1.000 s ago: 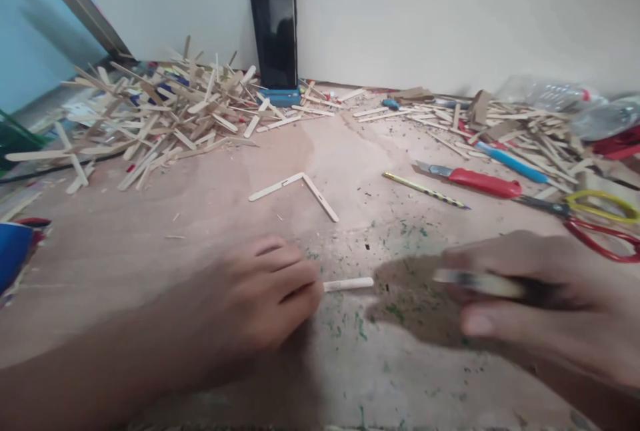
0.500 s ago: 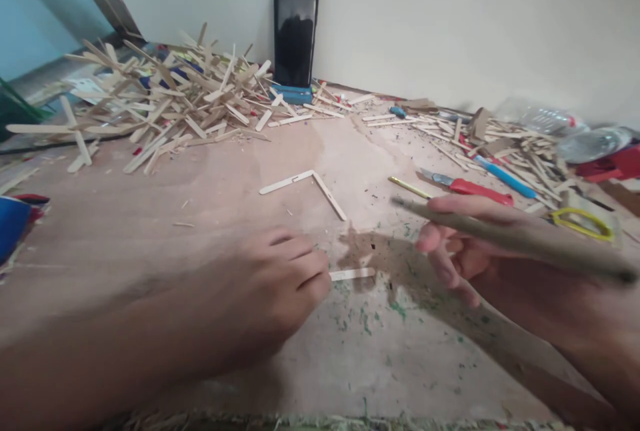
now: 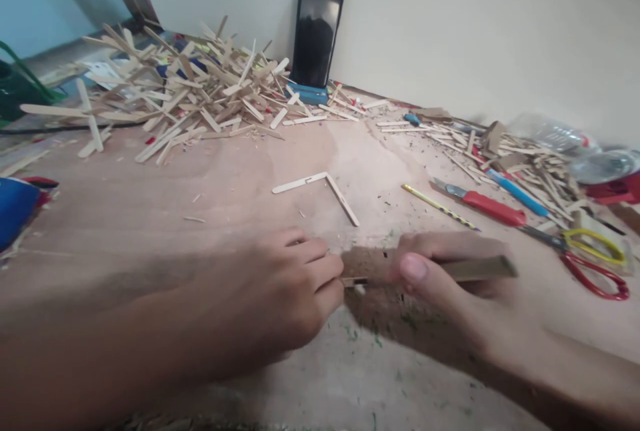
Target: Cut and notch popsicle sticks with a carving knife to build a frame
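My left hand point(image 3: 295, 284) is closed low over the table, its fingers on a wooden craft stick point(image 3: 351, 282) whose end shows beyond them. My right hand point(image 3: 445, 278) is wrapped round a slim olive-brown tool point(image 3: 487, 268). The tool's rear end sticks out to the right, and its working tip is hidden by the fingers and blur, so its kind is unclear. The two hands are close together, with the stick's end between them. Just beyond them, two craft sticks point(image 3: 300, 182) lie end to end in a bent shape, one with a notch-like mark.
A large pile of craft sticks point(image 3: 200, 94) fills the back left. A phone point(image 3: 320, 24) stands upright on a blue holder point(image 3: 310, 94). On the right lie a yellow pencil point(image 3: 440, 206), a red-handled cutter point(image 3: 493, 208), scissors point(image 3: 597, 274), more sticks and clear plastic bottles point(image 3: 607, 163).
My right hand has moved left and turned, bringing the tool down to the stick by my left hand. The left hand stays on the stick. The view has shifted slightly.
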Motion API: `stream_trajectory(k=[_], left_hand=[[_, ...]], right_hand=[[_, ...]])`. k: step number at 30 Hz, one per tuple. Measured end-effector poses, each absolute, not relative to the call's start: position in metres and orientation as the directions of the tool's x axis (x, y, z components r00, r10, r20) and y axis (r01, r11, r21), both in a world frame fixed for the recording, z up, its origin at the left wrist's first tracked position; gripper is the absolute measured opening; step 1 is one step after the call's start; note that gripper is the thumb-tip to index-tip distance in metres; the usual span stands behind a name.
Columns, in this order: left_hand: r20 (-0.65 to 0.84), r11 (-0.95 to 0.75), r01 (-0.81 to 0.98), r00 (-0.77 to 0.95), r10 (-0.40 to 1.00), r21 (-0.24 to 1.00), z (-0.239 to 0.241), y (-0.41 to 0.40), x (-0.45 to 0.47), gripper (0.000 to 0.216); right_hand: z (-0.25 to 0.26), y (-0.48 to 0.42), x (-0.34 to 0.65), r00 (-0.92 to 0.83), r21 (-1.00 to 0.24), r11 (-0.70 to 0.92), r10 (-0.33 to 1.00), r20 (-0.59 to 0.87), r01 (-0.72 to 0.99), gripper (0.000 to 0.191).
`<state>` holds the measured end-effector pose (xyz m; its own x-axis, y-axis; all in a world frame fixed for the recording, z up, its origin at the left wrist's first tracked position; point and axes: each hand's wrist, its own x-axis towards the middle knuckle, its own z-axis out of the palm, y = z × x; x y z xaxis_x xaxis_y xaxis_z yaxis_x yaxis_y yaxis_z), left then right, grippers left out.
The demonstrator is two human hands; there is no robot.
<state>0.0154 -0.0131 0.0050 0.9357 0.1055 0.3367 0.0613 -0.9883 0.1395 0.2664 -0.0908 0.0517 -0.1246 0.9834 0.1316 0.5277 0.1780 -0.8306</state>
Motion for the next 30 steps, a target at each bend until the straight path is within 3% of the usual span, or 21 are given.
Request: stream_trajectory(k=[5, 10, 14, 30], left_hand=[[0.335, -0.985, 0.058, 0.936, 0.11, 0.16, 0.006, -0.012, 0.015, 0.016], [0.417, -0.987, 0.07, 0.9, 0.124, 0.143, 0.008, -0.013, 0.013, 0.039], [0.395, -0.987, 0.094, 0.908, 0.139, 0.13, 0.011, -0.013, 0.013, 0.049], [0.413, -0.986, 0.095, 0.899, 0.144, 0.137, 0.003, -0.015, 0.012, 0.041]], right_hand=[[0.028, -0.096, 0.268, -0.07, -0.809, 0.283, 0.955, 0.289, 0.516, 0.051], [0.019, -0.099, 0.272, -0.117, -0.844, 0.353, 0.935, 0.335, 0.405, 0.042], [0.018, -0.097, 0.273, -0.159, -0.874, 0.371, 0.928, 0.337, 0.313, 0.044], [0.015, -0.099, 0.276, -0.161, -0.881, 0.33, 0.943, 0.291, 0.338, 0.041]])
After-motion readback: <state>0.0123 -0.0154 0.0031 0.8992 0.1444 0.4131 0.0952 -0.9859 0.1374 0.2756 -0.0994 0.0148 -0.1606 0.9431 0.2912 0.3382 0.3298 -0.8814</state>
